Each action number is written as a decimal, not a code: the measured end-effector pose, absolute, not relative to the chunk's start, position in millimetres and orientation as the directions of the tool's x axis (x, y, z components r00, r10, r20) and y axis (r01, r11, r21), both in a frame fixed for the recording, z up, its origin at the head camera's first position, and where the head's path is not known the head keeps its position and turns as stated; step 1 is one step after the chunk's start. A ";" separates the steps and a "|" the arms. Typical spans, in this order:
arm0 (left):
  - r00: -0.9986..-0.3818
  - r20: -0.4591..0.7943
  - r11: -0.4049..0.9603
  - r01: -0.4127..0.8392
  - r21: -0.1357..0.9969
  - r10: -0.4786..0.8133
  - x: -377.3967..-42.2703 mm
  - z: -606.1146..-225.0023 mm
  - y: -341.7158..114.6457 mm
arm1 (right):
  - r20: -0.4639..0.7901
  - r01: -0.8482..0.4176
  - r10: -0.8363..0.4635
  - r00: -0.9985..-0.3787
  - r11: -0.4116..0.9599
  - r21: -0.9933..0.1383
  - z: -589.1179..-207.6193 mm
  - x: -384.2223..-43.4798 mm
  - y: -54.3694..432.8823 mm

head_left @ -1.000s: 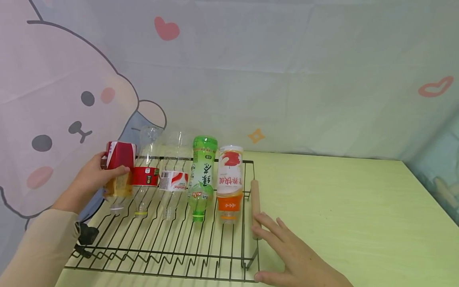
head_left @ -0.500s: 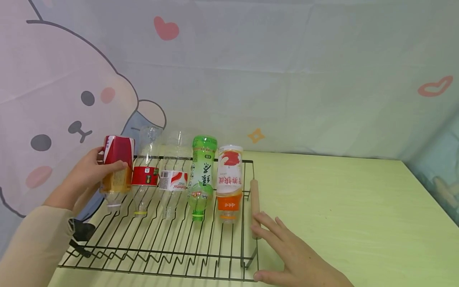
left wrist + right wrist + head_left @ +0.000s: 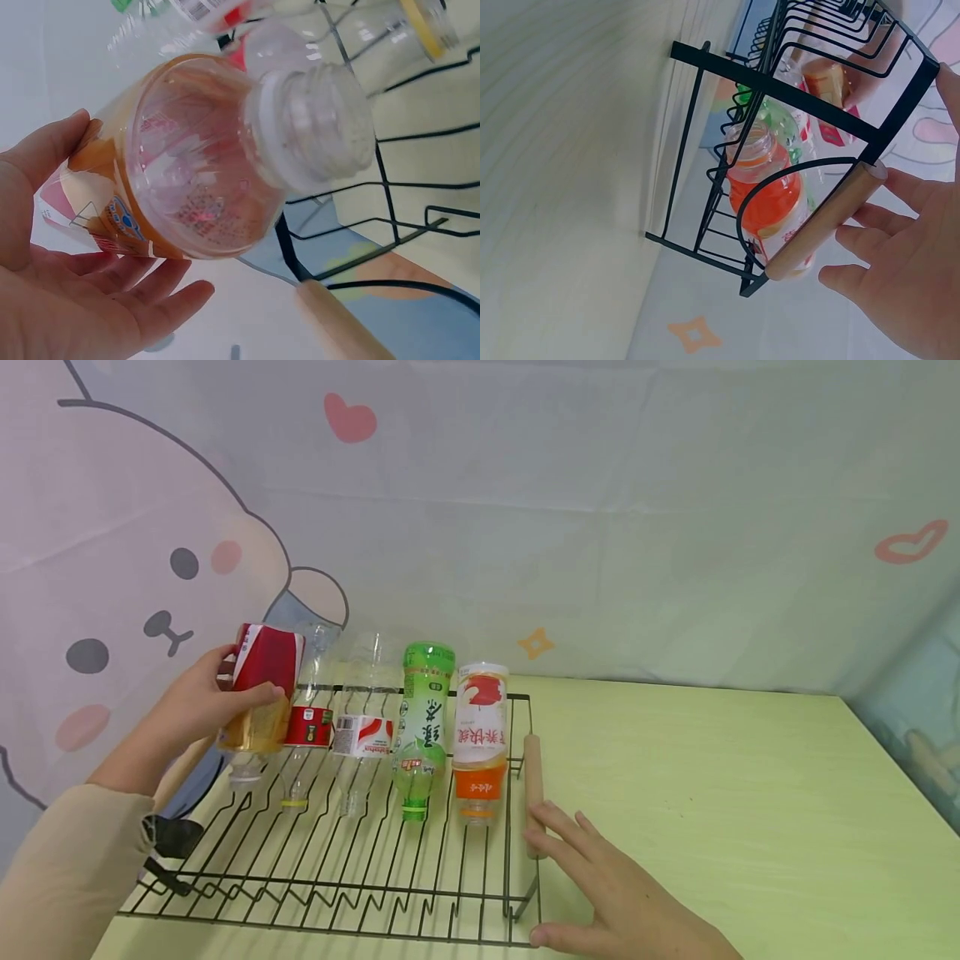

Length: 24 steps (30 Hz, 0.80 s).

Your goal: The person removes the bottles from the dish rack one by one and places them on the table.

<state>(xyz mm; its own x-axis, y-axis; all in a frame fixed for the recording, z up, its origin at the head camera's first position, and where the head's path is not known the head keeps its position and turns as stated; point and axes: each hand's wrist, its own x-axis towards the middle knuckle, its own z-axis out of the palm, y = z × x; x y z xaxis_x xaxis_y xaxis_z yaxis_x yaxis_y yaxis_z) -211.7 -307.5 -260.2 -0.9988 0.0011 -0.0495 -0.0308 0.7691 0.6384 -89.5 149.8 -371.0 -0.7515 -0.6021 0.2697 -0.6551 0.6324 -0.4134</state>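
My left hand grips a clear plastic drink bottle with a red and amber label at the rack's left end. The bottle is upside down and slightly tilted. Its uncapped neck, with a white ring, shows in the left wrist view. To its right, several more bottles stand neck-down in the black wire rack: one with a red label, one with a white label, a green one and a white-and-orange one. My right hand, fingers extended, rests against the rack's wooden handle.
The rack stands on a pale green table, which stretches off to the right. Behind it hangs a cartoon-printed cloth. A black strap piece sits at my left wrist, over the rack's left end.
The bottle in my left hand first shifts a little left and up, then rises further and swings right, more tilted, overlapping the red-labelled bottle. My right hand stays in place.
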 end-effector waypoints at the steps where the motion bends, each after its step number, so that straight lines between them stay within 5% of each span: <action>1: -0.999 -0.044 0.770 -0.024 0.638 0.006 -211.5 -259.3 -305.9 | 0.265 -0.650 -0.600 -0.755 0.634 -0.418 -370.7 -89.3 149.9; 24: -0.991 -0.013 0.737 0.092 0.670 0.136 -206.2 -238.3 -248.3 | 0.263 -0.670 -0.627 -0.734 0.601 -0.436 -365.3 -91.9 151.6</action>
